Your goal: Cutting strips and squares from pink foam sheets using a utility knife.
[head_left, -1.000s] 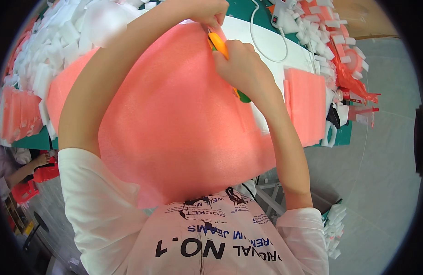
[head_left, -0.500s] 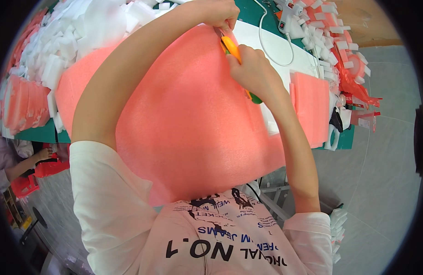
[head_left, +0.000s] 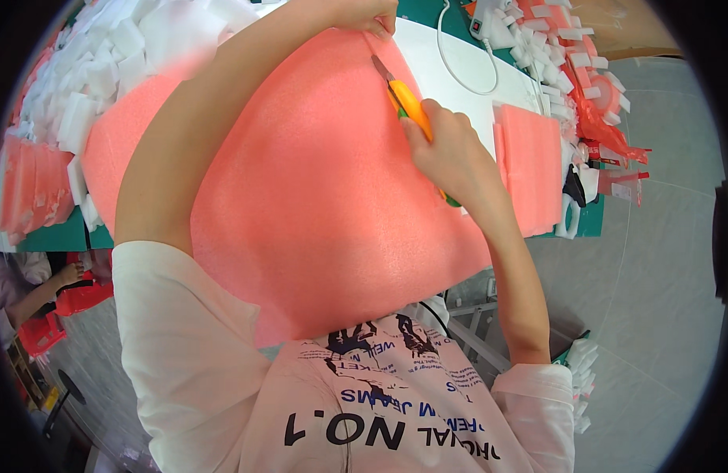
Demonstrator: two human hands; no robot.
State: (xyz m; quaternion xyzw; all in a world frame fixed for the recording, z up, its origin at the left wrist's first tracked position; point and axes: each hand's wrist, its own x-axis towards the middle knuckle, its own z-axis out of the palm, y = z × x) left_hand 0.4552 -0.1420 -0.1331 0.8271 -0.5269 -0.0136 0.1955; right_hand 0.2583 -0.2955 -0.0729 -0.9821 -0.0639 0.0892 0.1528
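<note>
A large pink foam sheet (head_left: 317,181) spreads across the table toward my body, its near part sagging past the front edge. My left hand (head_left: 369,14) is at its far edge, fingers pinched on the foam. In my right hand (head_left: 456,154) is a yellow-orange and green utility knife (head_left: 411,102), its blade out and pointing away from me. The blade tip lies over the sheet, a little nearer me than the left fingers; whether it touches the foam I cannot tell. My left forearm hides part of the sheet.
White foam offcuts (head_left: 135,47) heap at the far left, above a pink foam stack (head_left: 34,189). Another pink stack (head_left: 530,169) stands right of the sheet. A power strip (head_left: 481,24) with a white cord lies at the far right. Someone's arm (head_left: 44,292) shows at left.
The knife and my right hand have come back toward me, away from the left fingers, so the whole blade shows. My left hand stays pinched on the sheet's far edge.
</note>
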